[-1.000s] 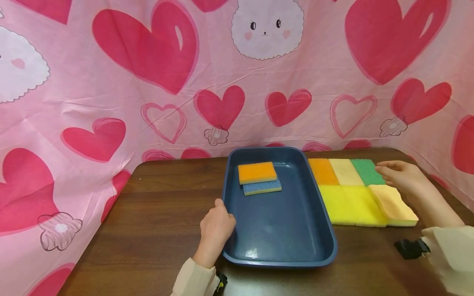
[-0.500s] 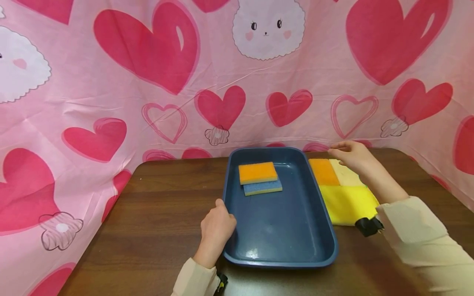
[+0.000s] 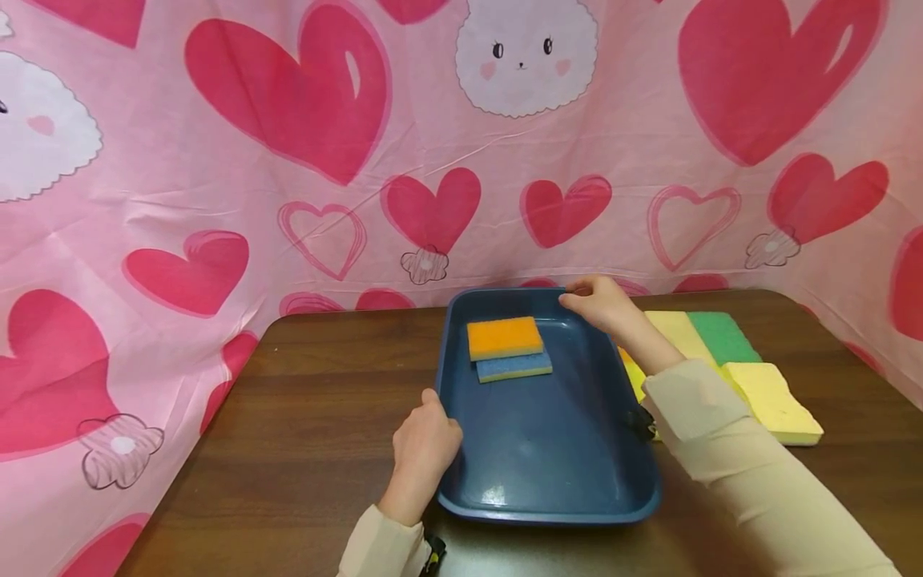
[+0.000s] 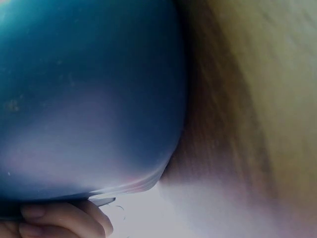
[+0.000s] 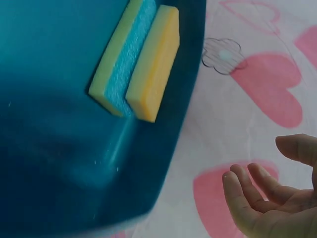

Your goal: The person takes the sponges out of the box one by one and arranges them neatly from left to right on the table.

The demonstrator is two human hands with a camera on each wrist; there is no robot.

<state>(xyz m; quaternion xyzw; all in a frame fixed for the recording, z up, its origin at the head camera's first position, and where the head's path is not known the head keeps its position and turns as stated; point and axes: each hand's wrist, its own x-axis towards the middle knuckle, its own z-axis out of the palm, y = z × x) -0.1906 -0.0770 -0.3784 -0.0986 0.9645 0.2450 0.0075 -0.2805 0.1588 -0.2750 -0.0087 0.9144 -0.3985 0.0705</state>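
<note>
My left hand (image 3: 425, 441) grips the left rim of a dark blue baking pan (image 3: 534, 457); the left wrist view shows its curled fingers (image 4: 69, 220) at the rim. Over the pan's far right corner hovers my right hand (image 3: 606, 308), fingers loosely bent with nothing between them, as the right wrist view (image 5: 270, 198) confirms. Inside the pan, toward the back left, an orange-topped sponge (image 3: 505, 338) lies partly over a blue-topped sponge (image 3: 515, 367).
Right of the pan, flat sponges lie side by side: a cream one (image 3: 674, 327), a green one (image 3: 724, 336) and a pale yellow one (image 3: 775, 402); my right forearm hides others. Behind the brown wooden table (image 3: 324, 401) hangs a pink heart-print cloth (image 3: 317, 232).
My right hand has swept left from beside the green sponge, across the other sponges, to the pan's far right corner. My left hand, the pan and the sponges have stayed put.
</note>
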